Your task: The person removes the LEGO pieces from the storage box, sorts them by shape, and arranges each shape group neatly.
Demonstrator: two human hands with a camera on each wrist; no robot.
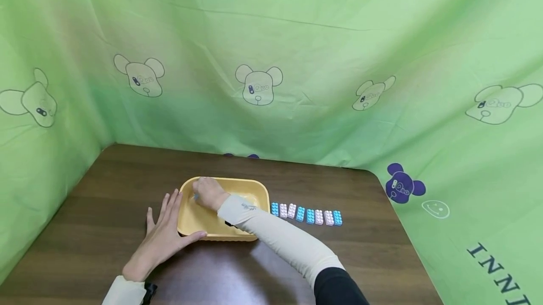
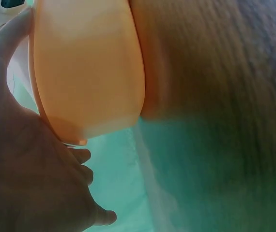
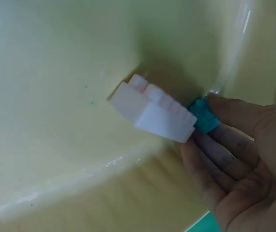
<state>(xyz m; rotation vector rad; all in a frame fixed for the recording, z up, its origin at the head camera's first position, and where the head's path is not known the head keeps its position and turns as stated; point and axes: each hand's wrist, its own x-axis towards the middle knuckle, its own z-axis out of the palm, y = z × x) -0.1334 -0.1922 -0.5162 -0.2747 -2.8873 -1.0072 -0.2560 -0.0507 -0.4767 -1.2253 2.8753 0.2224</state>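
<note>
A yellow tray (image 1: 199,218) stands on the table. My left hand (image 1: 163,236) rests against its left end, fingers straight and spread, thumb along the near rim. In the left wrist view the tray's outer wall (image 2: 89,72) lies beside that hand. My right hand (image 1: 209,193) reaches down into the tray's far left corner. Seen from the right wrist, its thumb and fingers pinch a small blue toy brick (image 3: 205,116). A pale pink toy brick (image 3: 157,116) sits tilted against the blue one, its end right at the fingertips.
Right of the tray, several blue and pink bricks (image 1: 310,216) stand in a row on the brown wooden table (image 1: 360,258). A green printed curtain (image 1: 297,130) encloses the table at the back and sides. A small black item (image 1: 229,224) shows under the right sleeve.
</note>
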